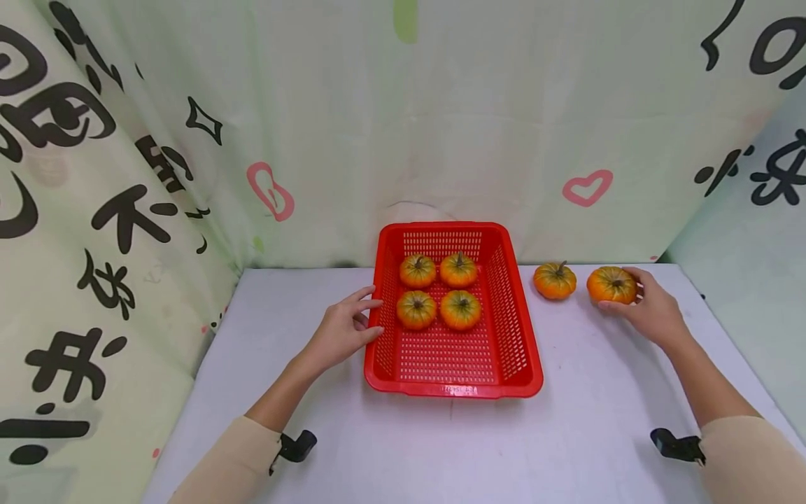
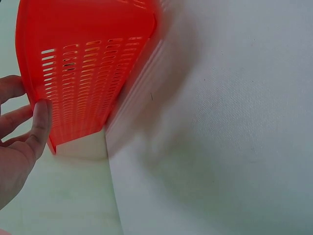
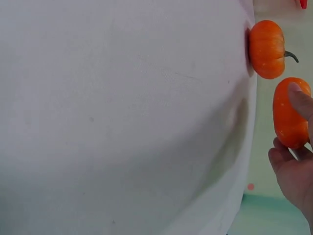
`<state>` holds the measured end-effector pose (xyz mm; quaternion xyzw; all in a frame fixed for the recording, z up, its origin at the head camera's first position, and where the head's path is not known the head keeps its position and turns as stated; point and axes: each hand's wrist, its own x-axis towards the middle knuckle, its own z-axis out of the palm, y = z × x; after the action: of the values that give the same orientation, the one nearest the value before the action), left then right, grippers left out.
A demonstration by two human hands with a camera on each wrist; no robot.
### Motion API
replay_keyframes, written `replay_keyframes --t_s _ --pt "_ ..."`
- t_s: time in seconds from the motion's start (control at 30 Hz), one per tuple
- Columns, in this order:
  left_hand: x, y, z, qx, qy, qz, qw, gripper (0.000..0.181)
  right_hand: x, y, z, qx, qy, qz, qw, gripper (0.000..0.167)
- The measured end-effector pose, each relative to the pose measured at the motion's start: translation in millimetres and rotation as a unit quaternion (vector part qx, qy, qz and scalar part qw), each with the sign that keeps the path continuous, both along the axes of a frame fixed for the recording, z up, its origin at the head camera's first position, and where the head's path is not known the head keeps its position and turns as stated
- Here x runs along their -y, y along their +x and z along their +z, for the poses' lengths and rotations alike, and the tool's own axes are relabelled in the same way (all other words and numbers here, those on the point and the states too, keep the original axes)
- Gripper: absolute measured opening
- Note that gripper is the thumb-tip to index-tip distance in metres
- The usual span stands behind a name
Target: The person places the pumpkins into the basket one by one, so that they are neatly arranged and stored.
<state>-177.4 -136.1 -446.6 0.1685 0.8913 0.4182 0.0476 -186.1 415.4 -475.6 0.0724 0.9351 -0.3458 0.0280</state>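
Note:
A red plastic basket [image 1: 450, 390] stands on the table with several small orange pumpkins inside, one of them a front-left pumpkin [image 1: 416, 310]. At its left rim my left hand [image 1: 343, 329] pinches the edge; the left wrist view shows the thumb [image 2: 41, 117] against the outer wall and the other fingers across the rim. To the right of the basket, my right hand [image 1: 658, 311] grips a pumpkin [image 1: 611, 285] between thumb and fingers. In the right wrist view this held pumpkin [image 3: 289, 115] appears raised off the table. A loose pumpkin [image 1: 554, 281] sits just left of it.
The white table [image 1: 478, 448] ends at a printed curtain [image 1: 478, 140] behind the basket. More curtain hangs along the left and right sides. A black wrist device [image 1: 297, 446] sits at the left cuff, another black device [image 1: 676, 446] at the right cuff.

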Motion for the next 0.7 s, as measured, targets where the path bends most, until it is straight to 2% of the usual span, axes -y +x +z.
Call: replay_keyframes --t_s 0.17,0.43,0.7 --pt "0.0 0.0 -0.2 0.002 -0.001 0.000 1.0000 0.050 7.6 5.5 15.1 -0.028 0.013 0.018 0.9994 0.094" --pt "-1.0 0.1 2.1 0.007 0.000 0.000 1.0000 0.051 22.1 12.4 38.9 -0.050 0.031 0.044 0.9973 0.092" --pt "0.1 0.8 2.4 0.005 0.000 -0.004 1.0000 0.051 50.5 18.2 54.3 -0.055 0.015 0.068 0.9960 0.091"
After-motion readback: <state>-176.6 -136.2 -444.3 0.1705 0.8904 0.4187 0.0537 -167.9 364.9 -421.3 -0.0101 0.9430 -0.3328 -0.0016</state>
